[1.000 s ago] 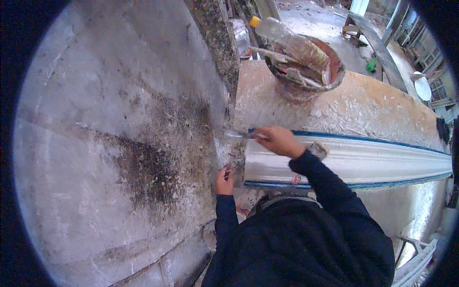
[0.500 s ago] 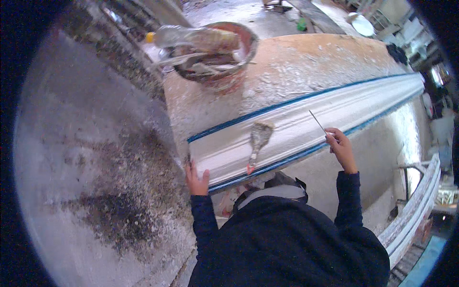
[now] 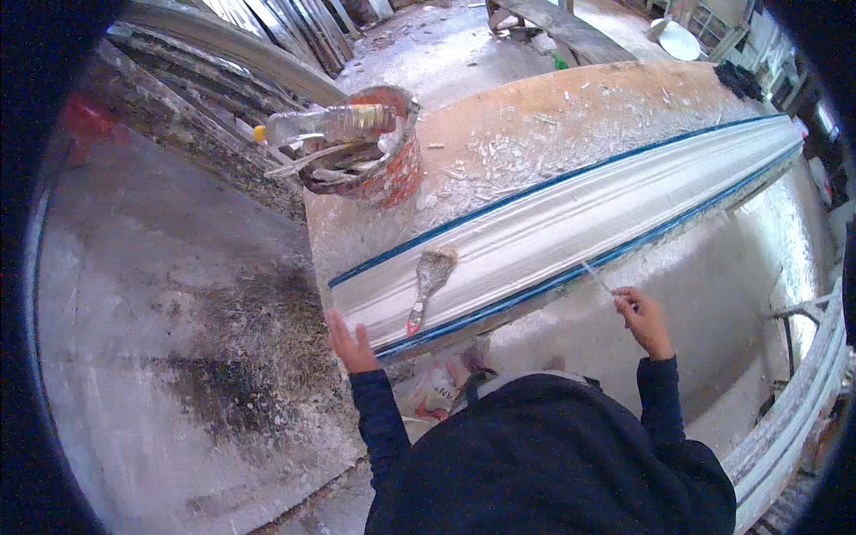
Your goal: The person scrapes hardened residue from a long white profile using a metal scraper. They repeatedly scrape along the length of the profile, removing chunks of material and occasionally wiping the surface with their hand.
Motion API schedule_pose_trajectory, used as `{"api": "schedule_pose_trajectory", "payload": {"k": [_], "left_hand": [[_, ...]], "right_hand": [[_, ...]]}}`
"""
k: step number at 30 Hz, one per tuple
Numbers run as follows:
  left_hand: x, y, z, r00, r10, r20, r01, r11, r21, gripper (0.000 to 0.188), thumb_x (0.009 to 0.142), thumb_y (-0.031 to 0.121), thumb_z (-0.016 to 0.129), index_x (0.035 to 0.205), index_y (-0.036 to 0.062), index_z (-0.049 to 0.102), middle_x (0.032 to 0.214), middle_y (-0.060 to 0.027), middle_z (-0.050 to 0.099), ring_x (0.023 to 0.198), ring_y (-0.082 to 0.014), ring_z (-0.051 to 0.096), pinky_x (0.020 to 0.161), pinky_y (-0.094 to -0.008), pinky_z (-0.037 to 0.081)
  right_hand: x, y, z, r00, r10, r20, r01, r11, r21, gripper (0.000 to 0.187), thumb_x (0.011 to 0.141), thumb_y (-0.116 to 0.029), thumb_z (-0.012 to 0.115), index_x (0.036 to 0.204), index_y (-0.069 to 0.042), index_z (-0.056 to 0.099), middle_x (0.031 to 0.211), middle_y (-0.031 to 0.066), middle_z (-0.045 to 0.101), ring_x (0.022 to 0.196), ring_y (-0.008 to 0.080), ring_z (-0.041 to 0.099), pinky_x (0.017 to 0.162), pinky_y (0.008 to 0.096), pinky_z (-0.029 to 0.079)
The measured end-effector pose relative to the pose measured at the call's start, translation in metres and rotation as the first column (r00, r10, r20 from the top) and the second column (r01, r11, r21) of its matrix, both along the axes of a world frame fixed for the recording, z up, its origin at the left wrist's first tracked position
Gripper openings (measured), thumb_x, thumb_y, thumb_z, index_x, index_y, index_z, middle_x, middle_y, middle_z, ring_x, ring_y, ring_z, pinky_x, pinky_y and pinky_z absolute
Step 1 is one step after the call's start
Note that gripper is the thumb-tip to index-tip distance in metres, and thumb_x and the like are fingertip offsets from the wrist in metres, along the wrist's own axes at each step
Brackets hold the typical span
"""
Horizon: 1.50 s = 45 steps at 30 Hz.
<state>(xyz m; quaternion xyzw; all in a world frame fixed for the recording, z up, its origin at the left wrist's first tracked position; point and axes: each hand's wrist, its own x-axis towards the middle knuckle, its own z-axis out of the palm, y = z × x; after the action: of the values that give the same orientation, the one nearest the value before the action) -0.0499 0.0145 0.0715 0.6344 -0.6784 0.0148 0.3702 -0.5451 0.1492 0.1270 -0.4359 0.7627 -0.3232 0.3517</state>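
A long white grooved moulding [image 3: 553, 223] with blue edge strips runs from near left to far right on a board. At its near left end is my left hand [image 3: 354, 346], fingers and thumb apart, holding nothing; whether it touches the end I cannot tell. My right hand [image 3: 644, 323] pinches a thin pale stick-like tool [image 3: 599, 278] just off the moulding's near edge, its tip toward the blue strip [image 3: 571, 273]. A plaster-crusted flat brush [image 3: 432, 275] with a red handle end lies across the moulding, nearer my left hand.
Beyond the left end stands a spattered red bucket [image 3: 399, 178] with a yellow-capped clear bottle [image 3: 316, 125] and sticks across its top. White scraps litter the wooden board [image 3: 499, 125]. Pale mouldings [image 3: 789, 446] curve along the right. A bench [image 3: 571, 27] and white basin [image 3: 679, 42] are farther off.
My right hand has drawn the thin tool from over the moulding back toward me, past its near edge. The view has shifted; my left hand stays by the left end.
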Motion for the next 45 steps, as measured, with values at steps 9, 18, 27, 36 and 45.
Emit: {"api": "schedule_pose_trajectory", "payload": {"k": [9,18,27,36,45], "left_hand": [[-0.115,-0.014,-0.025,0.998,0.016,0.061,-0.032,0.962,0.272,0.049,0.061,0.018,0.071,0.107,0.0073,0.057,0.093,-0.0131,0.059,0.088,-0.0297,0.055,0.079,-0.0376,0.043],[-0.253,-0.043,0.025,0.977,0.003,-0.212,0.070,0.940,0.333,0.048,0.064,0.012,0.067,0.111,0.0071,0.057,0.082,-0.0076,0.060,0.073,-0.0176,0.057,0.064,-0.0298,0.047],[-0.619,-0.063,0.044,0.616,-0.695,-0.370,0.787,0.554,0.270,0.039,0.067,0.011,0.067,0.105,0.0116,0.062,0.088,-0.0087,0.059,0.080,-0.0185,0.058,0.062,-0.0281,0.047],[-0.567,-0.141,0.026,0.639,-0.656,-0.402,0.628,0.144,0.765,0.030,0.069,0.015,0.072,0.098,0.0065,0.064,0.089,-0.0059,0.063,0.078,-0.0146,0.060,0.069,-0.0302,0.050],[-0.576,-0.052,0.183,0.780,0.011,0.626,-0.481,0.650,0.588,0.048,0.059,0.015,0.070,0.106,0.0104,0.062,0.099,-0.0135,0.060,0.084,-0.0249,0.060,0.076,-0.0341,0.048]], "right_hand": [[-0.088,0.082,-0.014,0.995,0.090,-0.039,-0.094,0.987,-0.128,0.026,0.081,-0.026,0.059,0.099,-0.007,0.060,0.076,0.0101,0.062,0.063,0.0209,0.057,0.058,0.0303,0.044],[-0.172,0.168,-0.042,0.949,-0.315,-0.004,0.313,0.942,-0.120,0.025,0.079,-0.024,0.060,0.099,-0.009,0.061,0.081,0.0125,0.062,0.070,0.0212,0.059,0.063,0.0308,0.045],[-0.271,0.141,-0.038,0.892,-0.431,0.138,0.444,0.891,-0.092,0.023,0.080,-0.020,0.059,0.099,-0.006,0.060,0.091,0.0139,0.063,0.084,0.0246,0.061,0.072,0.0312,0.046],[-0.455,0.093,-0.015,0.899,-0.437,0.020,0.436,0.899,0.042,0.023,0.080,-0.020,0.059,0.097,-0.004,0.061,0.091,0.0140,0.063,0.082,0.0251,0.061,0.072,0.0317,0.046],[-0.625,0.052,-0.020,0.944,-0.326,-0.045,0.323,0.944,-0.062,0.025,0.081,-0.023,0.057,0.097,-0.004,0.060,0.091,0.0146,0.062,0.083,0.0253,0.060,0.072,0.0306,0.045]]}}
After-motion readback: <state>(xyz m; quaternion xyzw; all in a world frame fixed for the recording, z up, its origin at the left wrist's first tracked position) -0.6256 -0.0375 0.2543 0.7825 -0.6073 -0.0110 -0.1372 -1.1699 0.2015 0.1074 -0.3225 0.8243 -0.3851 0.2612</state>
